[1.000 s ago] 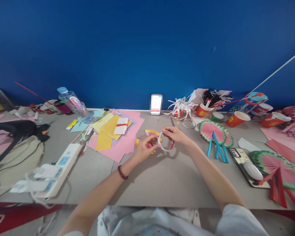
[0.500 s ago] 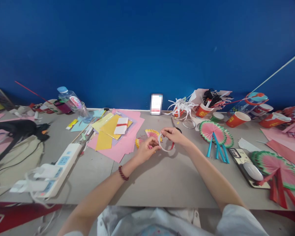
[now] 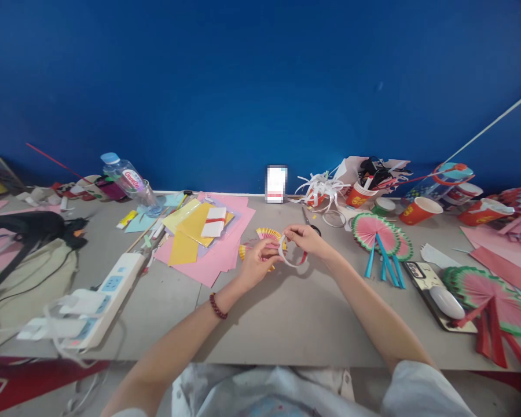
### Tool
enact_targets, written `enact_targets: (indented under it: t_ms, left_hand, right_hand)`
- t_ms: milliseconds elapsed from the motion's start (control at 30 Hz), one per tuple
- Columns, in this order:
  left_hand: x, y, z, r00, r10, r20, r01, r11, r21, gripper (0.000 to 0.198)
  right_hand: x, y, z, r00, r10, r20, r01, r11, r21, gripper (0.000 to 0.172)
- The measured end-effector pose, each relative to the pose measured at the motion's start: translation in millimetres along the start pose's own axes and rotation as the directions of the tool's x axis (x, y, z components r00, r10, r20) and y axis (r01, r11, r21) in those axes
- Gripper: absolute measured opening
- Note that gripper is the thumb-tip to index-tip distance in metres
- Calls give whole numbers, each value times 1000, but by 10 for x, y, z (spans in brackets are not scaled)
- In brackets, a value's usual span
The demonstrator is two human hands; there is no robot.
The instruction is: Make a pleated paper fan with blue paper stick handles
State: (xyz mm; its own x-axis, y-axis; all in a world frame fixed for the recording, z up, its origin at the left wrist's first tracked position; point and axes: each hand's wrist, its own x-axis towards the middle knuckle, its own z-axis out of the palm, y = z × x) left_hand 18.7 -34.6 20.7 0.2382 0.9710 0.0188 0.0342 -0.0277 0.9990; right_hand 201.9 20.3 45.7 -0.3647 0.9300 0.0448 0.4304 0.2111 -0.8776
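Over the middle of the table, my right hand (image 3: 306,238) pinches the upper left side of a thin white ring (image 3: 292,264) with a red patch on its right side. My left hand (image 3: 256,263) is closed at the ring's left edge, its thumb and fingers pressed together there. Whether the ring is paper or a tape roll I cannot tell. Behind my left hand lies a pleated yellow and pink paper fan (image 3: 268,234), partly hidden. The black handle of a pair of scissors (image 3: 316,230) shows just beyond my right hand.
Pink and yellow paper sheets (image 3: 184,249) lie to the left, near a power strip (image 3: 117,281) and a tilted bottle (image 3: 132,182). On the right are watermelon-coloured paper fans (image 3: 375,231), a paper cup (image 3: 419,213), and a phone under a mouse (image 3: 446,302). White paper strips (image 3: 323,188) stand behind.
My left hand's fingers have straightened and shifted slightly at the ring's left edge. My right hand and the ring have hardly moved.
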Motion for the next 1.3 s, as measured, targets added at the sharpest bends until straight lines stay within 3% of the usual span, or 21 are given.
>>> enact_targets:
  t_ms: [400,600,867,1300]
  left_hand:
    - [-11,-15,10,999,26,39,-27,999,42,27]
    - [-24,-10,32,999,44,13,-45,998,39,46]
    - [-34,-43,61,995,58,-80,-55,998,44,34]
    - [-1,-115,43,1000,4,1,-4,1000,16,27]
  right_hand:
    - [-5,22,-20,998,-38,50,39,999,-24,34]
    - [6,26,-26,1000,-3,1,3,1000,8,36]
    - [8,39,-1,1000,24,-15,-24,1000,12,44]
    - [-22,9,4,999,-24,33,26,998,-65,35]
